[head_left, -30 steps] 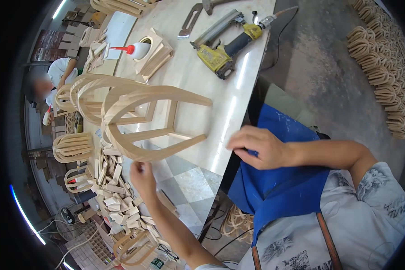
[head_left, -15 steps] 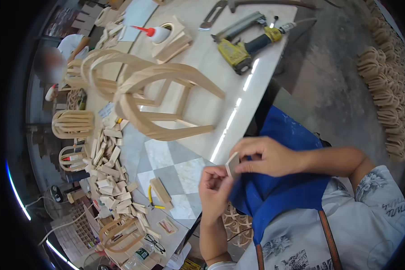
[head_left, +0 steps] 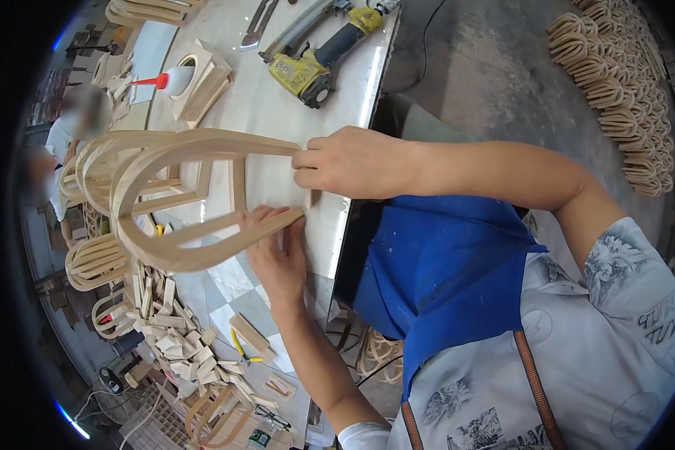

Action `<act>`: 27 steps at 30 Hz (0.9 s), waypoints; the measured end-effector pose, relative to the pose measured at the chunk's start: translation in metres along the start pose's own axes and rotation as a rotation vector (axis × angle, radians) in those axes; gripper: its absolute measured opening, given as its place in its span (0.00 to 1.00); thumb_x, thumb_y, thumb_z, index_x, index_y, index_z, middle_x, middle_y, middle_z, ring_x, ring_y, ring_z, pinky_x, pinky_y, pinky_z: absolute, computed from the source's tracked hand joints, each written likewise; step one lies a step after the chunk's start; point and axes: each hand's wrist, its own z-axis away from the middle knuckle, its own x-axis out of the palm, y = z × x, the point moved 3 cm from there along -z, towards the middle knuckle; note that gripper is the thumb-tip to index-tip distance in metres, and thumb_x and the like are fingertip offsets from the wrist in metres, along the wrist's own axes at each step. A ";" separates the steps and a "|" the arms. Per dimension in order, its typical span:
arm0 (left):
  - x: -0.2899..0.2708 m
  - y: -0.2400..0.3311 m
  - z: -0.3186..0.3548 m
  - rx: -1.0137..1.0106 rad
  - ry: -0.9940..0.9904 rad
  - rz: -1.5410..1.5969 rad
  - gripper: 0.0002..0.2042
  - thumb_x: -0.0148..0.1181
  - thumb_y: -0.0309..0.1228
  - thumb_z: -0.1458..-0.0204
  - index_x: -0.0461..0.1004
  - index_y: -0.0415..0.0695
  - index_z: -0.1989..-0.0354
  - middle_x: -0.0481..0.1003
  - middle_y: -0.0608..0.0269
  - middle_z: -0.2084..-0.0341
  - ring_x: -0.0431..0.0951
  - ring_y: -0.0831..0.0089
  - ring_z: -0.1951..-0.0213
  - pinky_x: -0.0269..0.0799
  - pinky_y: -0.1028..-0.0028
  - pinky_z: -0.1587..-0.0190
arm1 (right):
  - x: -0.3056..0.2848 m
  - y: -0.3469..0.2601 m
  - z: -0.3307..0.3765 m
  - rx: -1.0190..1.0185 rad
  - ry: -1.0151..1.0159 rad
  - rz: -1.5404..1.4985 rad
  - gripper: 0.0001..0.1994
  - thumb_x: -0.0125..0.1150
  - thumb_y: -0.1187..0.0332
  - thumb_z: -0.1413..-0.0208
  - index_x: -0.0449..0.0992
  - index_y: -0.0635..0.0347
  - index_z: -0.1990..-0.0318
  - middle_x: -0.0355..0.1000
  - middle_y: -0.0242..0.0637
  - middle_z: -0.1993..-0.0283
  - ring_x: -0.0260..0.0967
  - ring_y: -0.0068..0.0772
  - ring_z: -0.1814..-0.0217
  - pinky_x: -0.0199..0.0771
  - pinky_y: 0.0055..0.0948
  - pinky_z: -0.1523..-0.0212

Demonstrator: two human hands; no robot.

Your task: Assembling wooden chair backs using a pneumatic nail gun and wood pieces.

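A U-shaped bentwood frame (head_left: 139, 176) lies on its side on the pale table, its two legs pointing toward me. My left hand (head_left: 274, 251) curls around the lower leg near its end, with the thumb at the tip. At the end of the upper leg, my right hand (head_left: 352, 163) pinches with bent fingers. Just under those fingers shows a small flat wood piece (head_left: 312, 198), between the two leg ends; the fingers hide its upper part. More bentwood frames (head_left: 90, 169) stand close behind this one.
Beyond the frame are a yellow-black nail gun (head_left: 300, 79) and a glue bottle (head_left: 176, 80) with a red nozzle, in a wooden holder. To the left lie a heap of wood blocks (head_left: 184, 345) and yellow-handled pliers (head_left: 240, 346). Stacked bentwood hoops (head_left: 607, 82) fill the floor at right.
Both hands have moved from above my apron to the bentwood frame's leg ends, bringing the small wood piece between them. My view has shifted, and the frame has turned slightly.
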 end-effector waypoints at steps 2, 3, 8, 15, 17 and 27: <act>0.009 0.008 0.000 -0.001 -0.084 0.074 0.12 0.71 0.29 0.45 0.79 0.42 0.54 0.79 0.56 0.54 0.77 0.48 0.47 0.58 0.44 0.28 | 0.007 0.005 0.000 0.021 0.009 -0.054 0.09 0.61 0.73 0.46 0.78 0.59 0.57 0.74 0.33 0.54 0.76 0.34 0.50 0.83 0.34 0.56; 0.012 0.009 0.001 -0.006 -0.093 0.077 0.12 0.71 0.29 0.45 0.79 0.42 0.54 0.79 0.56 0.54 0.77 0.48 0.47 0.58 0.44 0.28 | 0.008 0.006 -0.002 0.019 0.015 -0.088 0.09 0.61 0.73 0.45 0.78 0.59 0.57 0.75 0.33 0.53 0.75 0.35 0.49 0.83 0.34 0.55; 0.015 0.007 0.003 -0.085 0.041 0.212 0.15 0.73 0.29 0.47 0.79 0.41 0.53 0.80 0.59 0.59 0.77 0.53 0.53 0.60 0.47 0.32 | 0.011 0.009 -0.008 0.014 0.011 -0.164 0.10 0.62 0.74 0.46 0.79 0.60 0.55 0.76 0.33 0.53 0.75 0.36 0.47 0.84 0.34 0.54; 0.017 0.003 -0.001 -0.117 -0.020 0.259 0.18 0.75 0.30 0.48 0.81 0.42 0.49 0.80 0.61 0.60 0.76 0.57 0.54 0.61 0.55 0.37 | 0.008 0.011 -0.015 -0.020 -0.010 -0.195 0.08 0.64 0.73 0.47 0.80 0.59 0.59 0.75 0.31 0.57 0.75 0.35 0.49 0.85 0.33 0.57; 0.016 0.004 -0.001 -0.112 -0.019 0.238 0.16 0.76 0.30 0.48 0.81 0.43 0.51 0.81 0.62 0.60 0.76 0.58 0.55 0.61 0.57 0.40 | 0.008 0.013 -0.016 -0.029 -0.013 -0.205 0.08 0.64 0.73 0.47 0.80 0.59 0.59 0.74 0.30 0.58 0.75 0.35 0.49 0.85 0.33 0.58; 0.014 0.008 -0.005 -0.074 -0.028 0.245 0.16 0.75 0.23 0.47 0.81 0.37 0.50 0.78 0.56 0.60 0.74 0.61 0.55 0.68 0.64 0.48 | 0.014 0.012 -0.015 -0.060 0.014 -0.219 0.07 0.65 0.72 0.48 0.80 0.58 0.61 0.73 0.30 0.60 0.75 0.34 0.52 0.85 0.33 0.58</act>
